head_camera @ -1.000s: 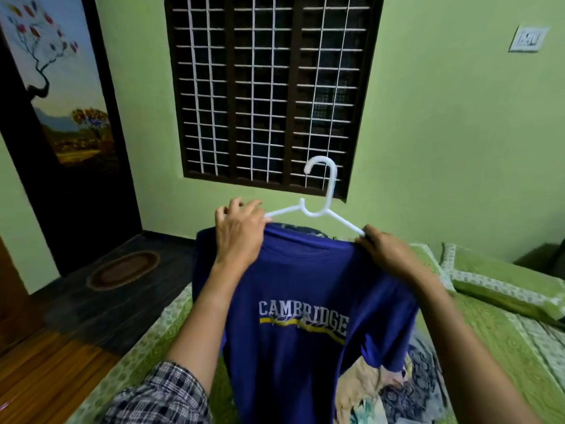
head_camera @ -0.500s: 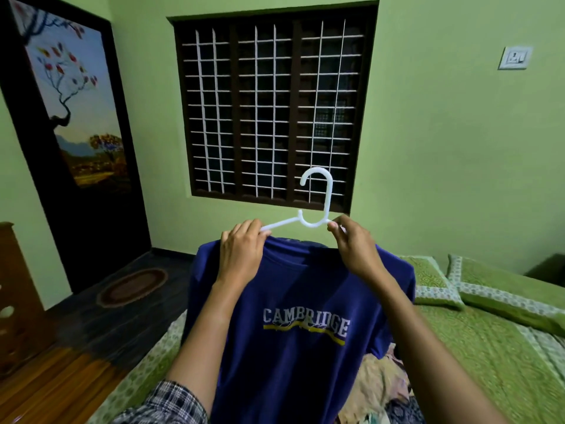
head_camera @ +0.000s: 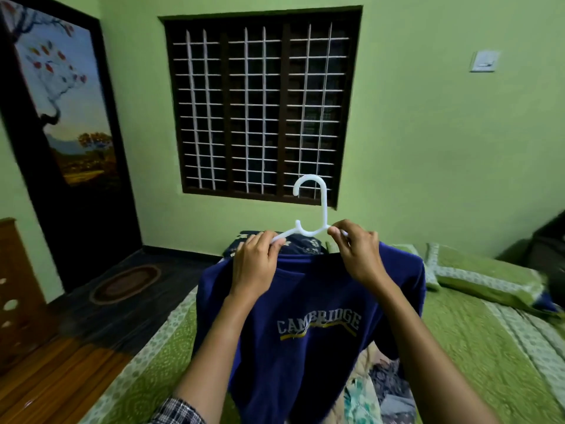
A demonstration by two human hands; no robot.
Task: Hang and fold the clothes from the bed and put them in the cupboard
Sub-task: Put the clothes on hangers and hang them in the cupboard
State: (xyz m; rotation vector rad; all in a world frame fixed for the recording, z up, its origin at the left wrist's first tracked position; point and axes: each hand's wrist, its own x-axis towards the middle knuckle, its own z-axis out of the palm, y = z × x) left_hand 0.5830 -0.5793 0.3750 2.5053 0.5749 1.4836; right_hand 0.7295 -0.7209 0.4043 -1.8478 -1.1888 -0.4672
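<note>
A navy blue T-shirt [head_camera: 305, 338] printed "CAMBRIDGE" hangs on a white plastic hanger [head_camera: 315, 206], held up over the bed. My left hand [head_camera: 255, 264] grips the hanger's left arm together with the shirt's shoulder. My right hand [head_camera: 357, 252] pinches the hanger's right arm close to the neck, at the collar. The hook stands upright above both hands. More crumpled clothes [head_camera: 379, 390] lie on the bed below the shirt, partly hidden by it.
The bed has a green patterned sheet [head_camera: 477, 341] and green pillows [head_camera: 486, 276] at the right. A barred window [head_camera: 260, 108] is straight ahead. A dark door with a painted tree [head_camera: 61, 117] stands left, an oval mat [head_camera: 125, 284] before it, wooden furniture [head_camera: 15, 289] at far left.
My right hand slid from the shirt's right shoulder inward to the hanger's neck. The shirt now sits on both hanger arms and is held higher; the view tilted up.
</note>
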